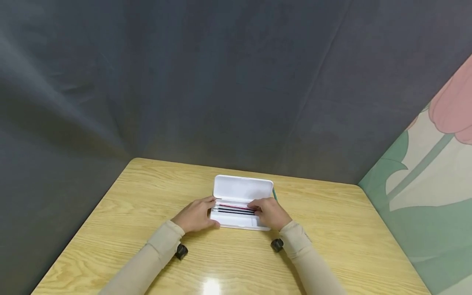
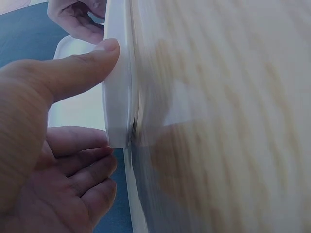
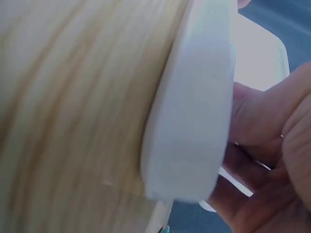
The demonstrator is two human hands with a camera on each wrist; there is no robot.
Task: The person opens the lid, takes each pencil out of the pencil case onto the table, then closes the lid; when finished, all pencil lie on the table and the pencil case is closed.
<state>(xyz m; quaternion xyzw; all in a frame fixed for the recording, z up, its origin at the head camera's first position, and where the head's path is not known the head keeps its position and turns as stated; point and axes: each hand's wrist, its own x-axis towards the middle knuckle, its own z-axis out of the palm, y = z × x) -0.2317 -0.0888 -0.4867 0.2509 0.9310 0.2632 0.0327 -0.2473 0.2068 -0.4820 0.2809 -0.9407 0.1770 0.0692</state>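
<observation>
A white pencil case (image 1: 236, 221) sits open on the table, its lid (image 1: 241, 187) raised at the back. Inside lie dark pencils (image 1: 236, 212) and a red pencil (image 1: 231, 206), side by side along the case. My left hand (image 1: 195, 215) holds the case's left end; in the left wrist view the thumb (image 2: 92, 63) presses the front wall while the fingers are at the end wall. My right hand (image 1: 271, 213) reaches in at the right end, its bent fingers around the pencils' right ends, which they hide. In the right wrist view the case's wall (image 3: 194, 111) hides the fingertips.
A thin teal object (image 1: 274, 194) shows behind the case's right side. The wooden table (image 1: 147, 196) meets a dark curtain (image 1: 221, 102) at the back and left. Floral fabric (image 1: 435, 196) hangs at the right. Each wrist carries a small black camera (image 1: 277, 245).
</observation>
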